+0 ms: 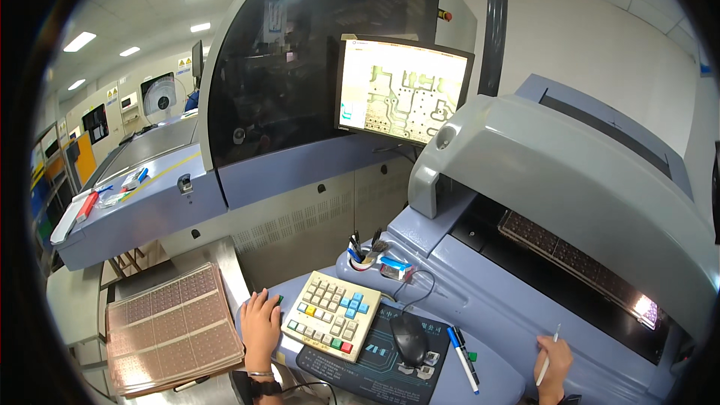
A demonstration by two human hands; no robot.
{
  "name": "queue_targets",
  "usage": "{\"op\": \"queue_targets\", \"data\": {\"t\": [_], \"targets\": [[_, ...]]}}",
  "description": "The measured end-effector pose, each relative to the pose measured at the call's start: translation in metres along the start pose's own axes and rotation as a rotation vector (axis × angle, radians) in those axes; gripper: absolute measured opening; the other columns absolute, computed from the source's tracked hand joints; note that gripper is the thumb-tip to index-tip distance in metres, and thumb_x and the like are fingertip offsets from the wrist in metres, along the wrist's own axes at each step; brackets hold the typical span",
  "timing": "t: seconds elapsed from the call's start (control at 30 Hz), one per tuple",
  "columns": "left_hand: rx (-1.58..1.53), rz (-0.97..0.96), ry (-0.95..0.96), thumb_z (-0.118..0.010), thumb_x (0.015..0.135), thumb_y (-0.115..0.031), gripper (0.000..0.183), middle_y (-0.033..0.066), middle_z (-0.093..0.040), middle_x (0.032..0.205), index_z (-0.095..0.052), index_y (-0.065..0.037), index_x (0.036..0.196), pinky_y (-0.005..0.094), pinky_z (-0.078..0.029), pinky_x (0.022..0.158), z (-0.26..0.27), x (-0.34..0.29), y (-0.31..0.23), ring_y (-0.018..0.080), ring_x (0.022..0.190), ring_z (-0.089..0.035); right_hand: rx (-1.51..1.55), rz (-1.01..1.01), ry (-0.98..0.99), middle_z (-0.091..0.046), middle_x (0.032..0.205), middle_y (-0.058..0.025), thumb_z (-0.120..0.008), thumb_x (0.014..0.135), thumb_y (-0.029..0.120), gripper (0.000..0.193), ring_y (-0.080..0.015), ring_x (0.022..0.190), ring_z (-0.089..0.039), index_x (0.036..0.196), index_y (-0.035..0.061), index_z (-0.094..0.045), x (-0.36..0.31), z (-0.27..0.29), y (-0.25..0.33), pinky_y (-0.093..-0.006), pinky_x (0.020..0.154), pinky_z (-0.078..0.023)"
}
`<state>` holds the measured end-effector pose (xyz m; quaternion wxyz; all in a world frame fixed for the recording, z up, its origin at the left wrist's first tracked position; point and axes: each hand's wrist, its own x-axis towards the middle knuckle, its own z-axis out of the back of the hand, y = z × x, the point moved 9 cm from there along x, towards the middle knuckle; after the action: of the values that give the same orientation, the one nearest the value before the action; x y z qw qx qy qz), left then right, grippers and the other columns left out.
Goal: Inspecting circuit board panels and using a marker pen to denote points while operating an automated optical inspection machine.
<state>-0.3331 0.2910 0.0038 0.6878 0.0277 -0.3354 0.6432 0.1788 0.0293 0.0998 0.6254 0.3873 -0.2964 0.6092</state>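
Note:
My left hand point(259, 328) lies flat with its fingers stretched out, at the left edge of a beige keypad point(330, 313). Its fingertips are close to a small green item point(280, 300); whether they touch it I cannot tell. In my right hand point(553, 366) is a slim white pen-like tool point(545, 364), its thin tip pointing up. Beyond that hand, a copper-coloured circuit panel point(544, 240) shows in the dark slot of the grey-hooded machine point(555, 150), lit brightly at its right end. A monitor point(401, 90) displays a magnified circuit pattern.
A black mouse point(409, 339) sits on a dark mat point(360, 375), with blue and black markers point(463, 360) to its right. A holder point(366, 259) contains pens and a brush. Stacked copper panels point(176, 326) lie at lower left. A large machine with a dark window point(300, 52) stands behind.

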Motion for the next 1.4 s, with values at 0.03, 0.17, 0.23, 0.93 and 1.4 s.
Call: {"op": "queue_targets", "data": {"t": [0.03, 0.17, 0.23, 0.93, 1.4], "targets": [[0.003, 0.003, 0.000, -0.058, 0.094, -0.022, 0.028, 0.0127, -0.060, 0.135, -0.069, -0.014, 0.117, 0.0508, -0.029, 0.113, -0.0001, -0.0004, 0.0002, 0.0337, 0.133, -0.047, 0.004, -0.001, 0.001, -0.065, 0.074, -0.0139, -0.057, 0.077, -0.008, 0.017, -0.0297, 0.064, -0.059, 0.090, 0.0017, -0.065, -0.0002, 0.0000, -0.0004, -0.0380, 0.059, -0.046], [-0.006, 0.011, 0.005, -0.057, 0.094, -0.022, 0.028, 0.0125, -0.059, 0.136, -0.069, -0.014, 0.117, 0.0507, -0.029, 0.113, 0.0004, -0.0007, 0.0002, 0.0333, 0.133, -0.047, 0.003, 0.006, 0.000, -0.065, 0.074, -0.0138, -0.058, 0.076, -0.008, 0.018, -0.0297, 0.064, -0.059, 0.089, 0.0018, -0.065, 0.0002, 0.0003, 0.0006, -0.0380, 0.059, -0.046], [-0.006, 0.015, 0.007, -0.057, 0.094, -0.023, 0.028, 0.0120, -0.059, 0.137, -0.069, -0.014, 0.117, 0.0505, -0.028, 0.113, 0.0001, -0.0007, 0.0003, 0.0328, 0.134, -0.046, -0.004, 0.010, 0.001, -0.065, 0.074, -0.0138, -0.058, 0.076, -0.007, 0.018, -0.0298, 0.064, -0.060, 0.090, 0.0017, -0.065, 0.0010, 0.0002, 0.0019, -0.0379, 0.059, -0.047], [0.006, 0.025, 0.027, -0.057, 0.094, -0.023, 0.029, 0.0117, -0.058, 0.138, -0.069, -0.016, 0.119, 0.0507, -0.027, 0.115, -0.0028, 0.0007, 0.0000, 0.0336, 0.135, -0.045, -0.028, 0.014, 0.013, -0.065, 0.076, -0.0133, -0.058, 0.076, -0.010, 0.019, -0.0309, 0.065, -0.059, 0.090, 0.0019, -0.064, 0.0013, 0.0002, 0.0028, -0.0388, 0.059, -0.046], [-0.007, 0.006, 0.015, -0.057, 0.094, -0.021, 0.028, 0.0116, -0.059, 0.137, -0.070, -0.014, 0.117, 0.0498, -0.029, 0.114, -0.0010, -0.0006, 0.0007, 0.0338, 0.133, -0.047, 0.001, -0.019, 0.001, -0.065, 0.078, -0.0113, -0.056, 0.074, -0.011, 0.026, -0.0281, 0.065, -0.059, 0.093, 0.0034, -0.065, -0.0004, 0.0054, 0.0012, -0.0375, 0.059, -0.047]]}}
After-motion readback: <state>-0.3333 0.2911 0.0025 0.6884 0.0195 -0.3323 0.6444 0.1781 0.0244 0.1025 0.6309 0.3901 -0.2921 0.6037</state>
